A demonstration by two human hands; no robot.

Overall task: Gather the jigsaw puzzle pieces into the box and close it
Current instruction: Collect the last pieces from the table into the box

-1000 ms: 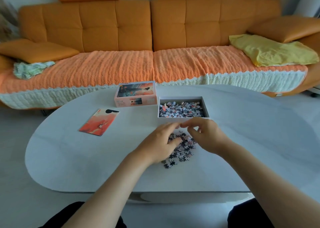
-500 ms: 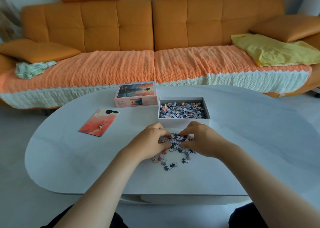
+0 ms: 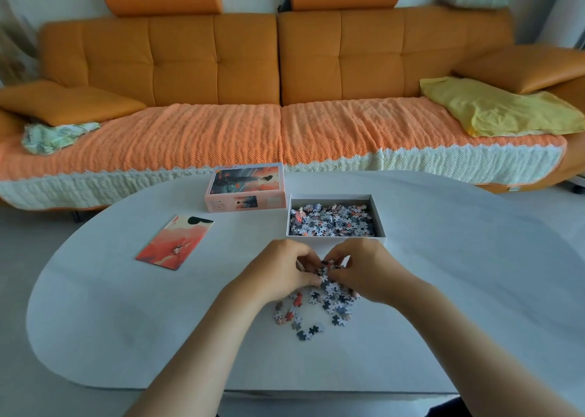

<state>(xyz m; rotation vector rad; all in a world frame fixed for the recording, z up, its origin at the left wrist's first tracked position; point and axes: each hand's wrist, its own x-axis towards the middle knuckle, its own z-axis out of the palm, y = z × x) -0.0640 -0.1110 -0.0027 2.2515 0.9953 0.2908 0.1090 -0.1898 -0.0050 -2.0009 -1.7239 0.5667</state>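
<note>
Nearest, loose puzzle pieces [image 3: 311, 313] lie scattered on the white counter [image 3: 443, 306]; just above them the left hand [image 3: 278, 271] and right hand [image 3: 364, 269] meet, fingers [image 3: 308, 258] curled narrow around a pinched clump of pieces held between both; the scoop would go best with palms cupped tight beneath the clump, carried low over the near wall of the box [image 3: 335, 241], which stands just beyond the hands, open and already well filled; strays nearest the viewer will need a further sweep. Left of the box stands its lid [image 3: 245, 192], picture side up, not yet fitted; a printed card [image 3: 174, 242] lies further left; beyond the counter, an orange sofa [image 3: 278, 68] with a yellow cloth [image 3: 493, 106].
</note>
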